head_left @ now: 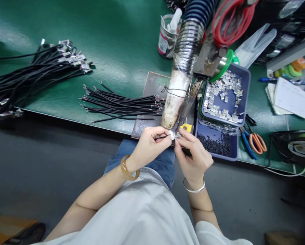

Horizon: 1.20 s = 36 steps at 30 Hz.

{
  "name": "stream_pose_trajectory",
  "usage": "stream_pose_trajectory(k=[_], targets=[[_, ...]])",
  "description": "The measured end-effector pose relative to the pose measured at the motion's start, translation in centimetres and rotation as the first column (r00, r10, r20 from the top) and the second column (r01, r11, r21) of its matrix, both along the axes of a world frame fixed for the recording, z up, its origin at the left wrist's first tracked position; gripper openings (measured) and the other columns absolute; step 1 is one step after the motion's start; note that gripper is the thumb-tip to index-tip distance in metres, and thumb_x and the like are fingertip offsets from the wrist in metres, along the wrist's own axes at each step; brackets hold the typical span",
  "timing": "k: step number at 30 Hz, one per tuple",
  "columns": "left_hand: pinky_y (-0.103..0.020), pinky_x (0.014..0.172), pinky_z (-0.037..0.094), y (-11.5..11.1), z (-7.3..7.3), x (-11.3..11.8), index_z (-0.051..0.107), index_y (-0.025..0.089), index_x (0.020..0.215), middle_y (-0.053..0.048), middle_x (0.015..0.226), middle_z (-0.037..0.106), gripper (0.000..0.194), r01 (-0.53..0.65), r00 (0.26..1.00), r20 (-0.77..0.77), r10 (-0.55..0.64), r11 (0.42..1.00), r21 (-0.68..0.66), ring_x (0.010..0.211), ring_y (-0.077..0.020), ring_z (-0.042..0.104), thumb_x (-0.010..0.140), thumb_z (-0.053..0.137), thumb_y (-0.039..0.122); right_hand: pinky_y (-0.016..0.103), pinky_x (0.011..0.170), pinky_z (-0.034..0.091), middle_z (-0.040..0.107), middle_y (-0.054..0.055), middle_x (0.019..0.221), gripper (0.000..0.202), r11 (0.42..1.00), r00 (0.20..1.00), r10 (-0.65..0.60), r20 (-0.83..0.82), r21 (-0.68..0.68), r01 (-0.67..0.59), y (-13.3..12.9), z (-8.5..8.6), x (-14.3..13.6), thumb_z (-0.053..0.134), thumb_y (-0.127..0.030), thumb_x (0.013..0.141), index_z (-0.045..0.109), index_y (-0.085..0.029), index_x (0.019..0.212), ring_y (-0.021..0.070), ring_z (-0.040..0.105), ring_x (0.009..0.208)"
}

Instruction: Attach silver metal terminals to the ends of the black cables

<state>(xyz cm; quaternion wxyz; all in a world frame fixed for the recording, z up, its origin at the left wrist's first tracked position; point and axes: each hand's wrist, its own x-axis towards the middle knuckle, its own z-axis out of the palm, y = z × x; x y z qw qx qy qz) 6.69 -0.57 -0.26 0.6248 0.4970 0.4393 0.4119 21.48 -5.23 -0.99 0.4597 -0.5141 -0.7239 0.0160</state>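
Both hands meet at the front edge of the bench, below the tip of the wrapped hose (179, 81). My left hand (149, 144) is closed in a pinch on a thin black cable (161, 137), close to its end. My right hand (194, 154) pinches a small silver metal connector (176, 135), which looks like a USB plug shell, at that cable end. Whether the wires touch the connector is too small to tell. Left of the hose lies a bunch of short black cables (126, 105) with stripped ends. A yellow label (186, 127) shows just behind my right fingers.
At right, a blue bin (246, 88) holds loose metal connectors, above another bin (234, 149) of small black pieces. Pliers (256, 143) lie beside them. Cables with metal plugs (40, 73) pile at left. A jar (166, 37) and red coiled tubing (218, 30) stand behind.
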Motion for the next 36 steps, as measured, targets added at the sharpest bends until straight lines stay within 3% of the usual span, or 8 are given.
stream_pose_trajectory(k=[7, 16, 20, 23, 25, 28, 31, 36], targets=[[-0.019, 0.054, 0.037, -0.1, -0.1, -0.1, 0.064, 0.011, 0.067, 0.0, 0.063, 0.056, 0.015, 0.065, 0.998, 0.017, -0.065, 0.997, -0.028, 0.058, -0.0086, 0.047, 0.076, 0.061, 0.022, 0.024, 0.081, 0.062, 0.078, 0.008, 0.111, 0.022, 0.999, 0.999, -0.027, 0.022, 0.036, 0.026, -0.2, -0.1, 0.0, 0.071, -0.002, 0.081, 0.064, -0.02, 0.091, 0.015, 0.077, 0.09], [-0.02, 0.054, 0.036, -0.7, -0.2, -0.2, 0.064, 0.012, 0.07, 0.001, 0.063, 0.053, 0.017, 0.139, 0.99, -0.004, -0.139, 0.99, 0.001, 0.059, -0.0084, 0.044, 0.083, 0.059, 0.022, 0.025, 0.08, 0.059, 0.078, 0.006, 0.105, 0.02, 0.999, 0.998, -0.05, 0.03, 0.006, 0.05, -0.6, -0.1, 0.5, 0.068, -0.006, 0.086, 0.063, -0.02, 0.099, 0.0162, 0.076, 0.093], [-0.019, 0.051, 0.035, -1.7, -0.2, -0.5, 0.069, 0.012, 0.08, 0.001, 0.064, 0.057, 0.013, 0.154, 0.985, -0.107, -0.136, 0.971, 0.182, 0.055, -0.008, 0.043, 0.087, 0.061, 0.02, 0.024, 0.068, 0.054, 0.072, -0.002, 0.082, 0.013, 0.992, 0.998, -0.056, -0.03, -0.117, 0.052, -1.1, 0.1, 0.9, 0.065, -0.011, 0.091, 0.061, -0.023, 0.094, 0.0121, 0.07, 0.074], [-0.02, 0.055, 0.039, -2.4, -0.5, -0.9, 0.072, 0.013, 0.087, 0.0, 0.068, 0.062, 0.007, 0.082, 0.985, -0.171, 0.0, 0.877, 0.473, 0.057, -0.0083, 0.046, 0.086, 0.066, 0.015, 0.025, 0.069, 0.054, 0.067, -0.002, 0.08, 0.007, 0.975, 0.967, -0.092, -0.239, -0.219, 0.038, -1.4, 0.3, 1.2, 0.064, -0.017, 0.093, 0.061, -0.024, 0.091, 0.0125, 0.067, 0.074], [-0.019, 0.056, 0.04, -2.6, -0.7, -1.2, 0.074, 0.014, 0.089, -0.001, 0.068, 0.065, 0.008, 0.078, 0.988, -0.152, 0.009, 0.826, 0.558, 0.057, -0.0082, 0.049, 0.088, 0.066, 0.015, 0.025, 0.068, 0.055, 0.066, -0.002, 0.082, 0.005, 0.947, 0.921, -0.089, -0.378, -0.318, -0.038, -1.5, 0.4, 1.3, 0.064, -0.02, 0.094, 0.061, -0.023, 0.092, 0.0124, 0.067, 0.074], [-0.018, 0.049, 0.039, -2.6, -0.6, -1.4, 0.075, 0.013, 0.09, 0.001, 0.059, 0.062, 0.017, 0.142, 0.99, -0.049, -0.133, 0.919, 0.368, 0.049, -0.0074, 0.048, 0.094, 0.062, 0.022, 0.024, 0.066, 0.055, 0.066, -0.002, 0.082, 0.005, 0.91, 0.883, -0.053, -0.466, -0.387, -0.15, -1.5, 0.2, 1.4, 0.065, -0.023, 0.094, 0.061, -0.023, 0.092, 0.0119, 0.067, 0.073], [-0.018, 0.044, 0.037, -2.4, -0.2, -1.5, 0.076, 0.011, 0.088, 0.003, 0.051, 0.055, 0.024, 0.192, 0.977, 0.076, -0.2, 0.976, 0.101, 0.045, -0.0069, 0.044, 0.094, 0.062, 0.029, 0.025, 0.071, 0.056, 0.067, -0.002, 0.082, 0.004, 0.934, 0.918, -0.035, -0.396, -0.34, -0.111, -1.5, -0.1, 1.3, 0.066, -0.021, 0.093, 0.062, -0.022, 0.091, 0.0132, 0.068, 0.078], [-0.017, 0.05, 0.045, -2.5, -0.1, -1.4, 0.08, 0.011, 0.089, -0.004, 0.066, 0.071, 0.018, 0.119, 0.986, 0.105, -0.126, 0.991, 0.067, 0.053, -0.0088, 0.055, 0.087, 0.067, 0.024, 0.026, 0.071, 0.056, 0.067, -0.001, 0.084, 0.003, 0.955, 0.949, -0.069, -0.307, -0.297, -0.027, -1.7, -0.4, 0.8, 0.066, -0.021, 0.093, 0.063, -0.022, 0.091, 0.0134, 0.067, 0.079]])
